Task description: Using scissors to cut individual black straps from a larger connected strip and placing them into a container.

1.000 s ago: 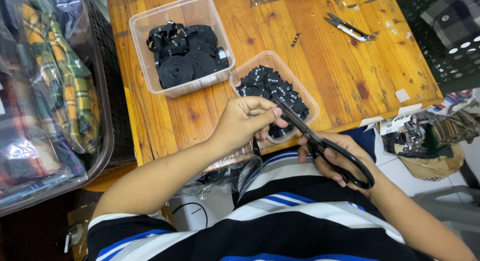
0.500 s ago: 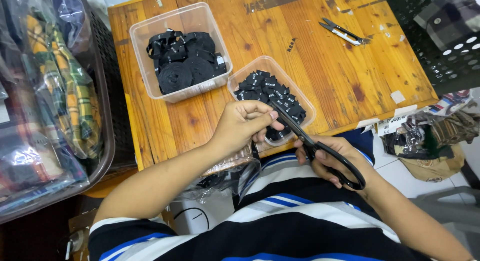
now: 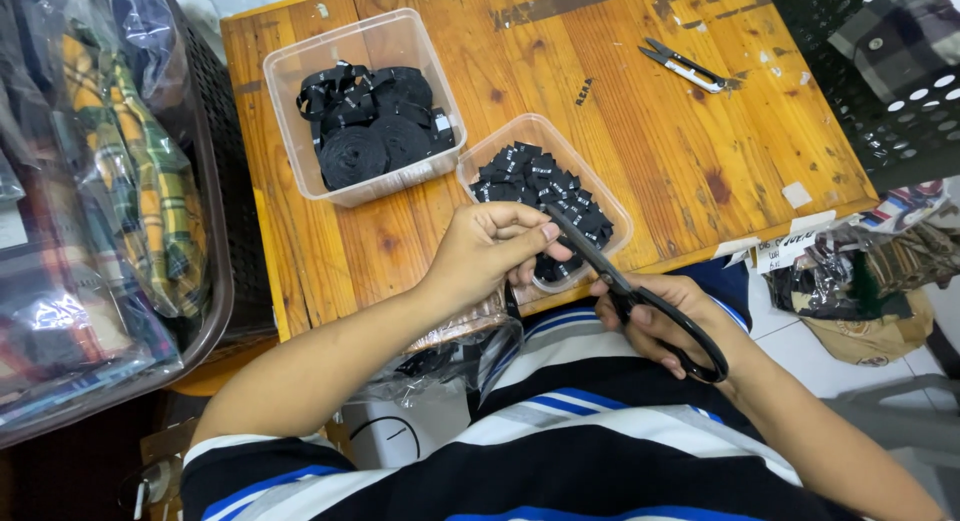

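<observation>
The fingers (image 3: 535, 236) of the left hand (image 3: 490, 251) are pressed together at the tips, pinching something small and dark right at the blades; what exactly they pinch is too small to tell. The right hand (image 3: 660, 316) has its fingers curled through the black handles of a pair of scissors (image 3: 630, 291), whose blades point up and left toward that pinch, meeting it just over the near edge of the tabletop (image 3: 640, 131). Directly beyond the fingertips sits a small clear tub of cut black pieces (image 3: 545, 186). Farther back and to the left stands a larger clear tub of black ribbon rolls (image 3: 365, 126). Well apart, near the far right of the tabletop, lie small metal snips (image 3: 685, 66). A dark basket of bagged fabric (image 3: 110, 211) stands left of the tabletop.
</observation>
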